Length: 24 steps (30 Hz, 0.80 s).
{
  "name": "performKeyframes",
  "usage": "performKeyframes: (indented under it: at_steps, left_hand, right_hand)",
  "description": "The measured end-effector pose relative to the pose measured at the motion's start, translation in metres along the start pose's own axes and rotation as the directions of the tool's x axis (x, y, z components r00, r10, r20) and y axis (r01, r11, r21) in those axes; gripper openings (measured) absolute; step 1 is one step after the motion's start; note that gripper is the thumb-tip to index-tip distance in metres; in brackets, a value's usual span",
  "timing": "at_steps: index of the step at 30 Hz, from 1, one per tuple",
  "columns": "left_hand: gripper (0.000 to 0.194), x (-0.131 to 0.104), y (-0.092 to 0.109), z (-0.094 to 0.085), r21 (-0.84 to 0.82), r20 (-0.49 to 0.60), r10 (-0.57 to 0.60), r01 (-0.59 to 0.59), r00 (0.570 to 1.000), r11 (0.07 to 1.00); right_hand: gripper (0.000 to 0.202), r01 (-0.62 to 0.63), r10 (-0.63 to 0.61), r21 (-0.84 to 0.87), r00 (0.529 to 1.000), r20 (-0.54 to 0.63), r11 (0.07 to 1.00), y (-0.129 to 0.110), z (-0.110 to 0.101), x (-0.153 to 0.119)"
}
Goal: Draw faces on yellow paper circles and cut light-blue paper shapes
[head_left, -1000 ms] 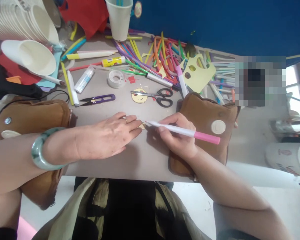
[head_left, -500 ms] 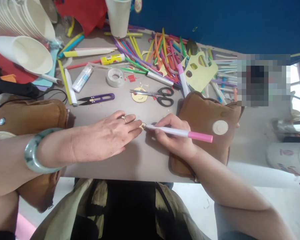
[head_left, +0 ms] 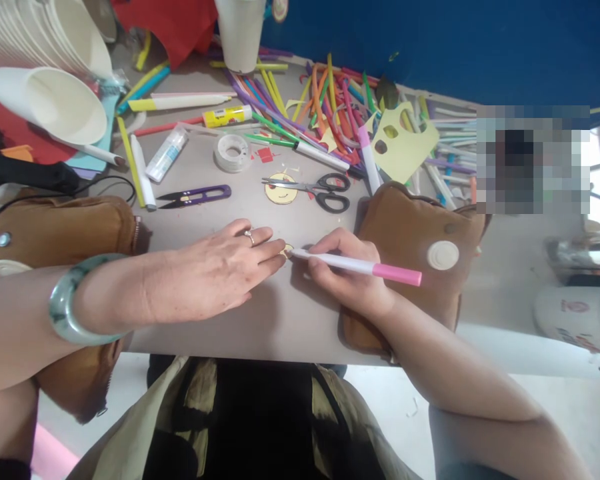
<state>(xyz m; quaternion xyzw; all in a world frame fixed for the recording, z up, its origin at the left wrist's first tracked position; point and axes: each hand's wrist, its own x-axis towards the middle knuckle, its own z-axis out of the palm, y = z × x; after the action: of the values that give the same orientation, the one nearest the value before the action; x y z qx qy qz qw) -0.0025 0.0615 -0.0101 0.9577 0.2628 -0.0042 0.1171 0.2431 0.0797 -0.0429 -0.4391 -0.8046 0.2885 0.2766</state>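
Observation:
My right hand (head_left: 347,270) is closed around a white marker with a pink end (head_left: 395,274). The marker's tip meets a small round piece of yellow paper (head_left: 288,252) on the table. Flat on the table lies my left hand (head_left: 225,267), its fingers stretched out and their tips over the paper's left side. Most of that paper is covered by the fingers. Beyond the hands, black-handled scissors (head_left: 330,192) lie across a larger yellow paper disc with a drawn face (head_left: 279,195). Purple thread snips (head_left: 197,195) sit to their left.
Brown padded bags lie left (head_left: 65,230) and right (head_left: 415,260) of my hands. Behind are a tape roll (head_left: 233,153), a glue stick (head_left: 227,116), markers, and a heap of coloured pipe cleaners (head_left: 325,100). Paper cups (head_left: 45,103) fill the back left.
Both hands keep their places, the marker tip still at the small paper. The marker's pink end has shifted very slightly left. The whole view has moved a little.

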Motion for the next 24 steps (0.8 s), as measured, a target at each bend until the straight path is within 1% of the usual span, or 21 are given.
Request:
performKeyframes:
  at_steps: [4,9,14,20,24]
  left_hand:
    - [0.046,-0.0001,-0.0003,0.0002,0.001,0.007,-0.001,0.001,1.000,1.000]
    - [0.047,-0.0006,0.0001,0.0014,-0.001,-0.009,-0.012,0.012,1.000,1.000]
    - [0.050,-0.0013,-0.0002,0.0018,-0.011,-0.016,-0.017,0.017,1.000,1.000]
    - [0.050,-0.0017,0.0011,0.0001,-0.021,-0.037,-0.034,0.034,0.999,0.999]
    - [0.049,-0.0021,0.0019,-0.0010,-0.002,-0.026,-0.033,0.033,0.999,0.999]
  right_hand:
    - [0.009,0.002,-0.002,-0.006,1.000,0.003,1.000,-0.0007,-0.0010,0.0004]
    - [0.009,0.012,-0.012,-0.016,0.999,-0.032,1.000,-0.0016,-0.0016,0.0016]
    - [0.008,-0.002,0.002,-0.034,1.000,-0.021,0.999,-0.0015,-0.0005,0.0014]
    - [0.008,-0.039,0.038,-0.003,0.995,-0.092,0.999,-0.0021,-0.0014,0.0023]
    - [0.008,-0.006,0.004,-0.024,0.998,-0.056,1.000,-0.0027,-0.0019,0.0026]
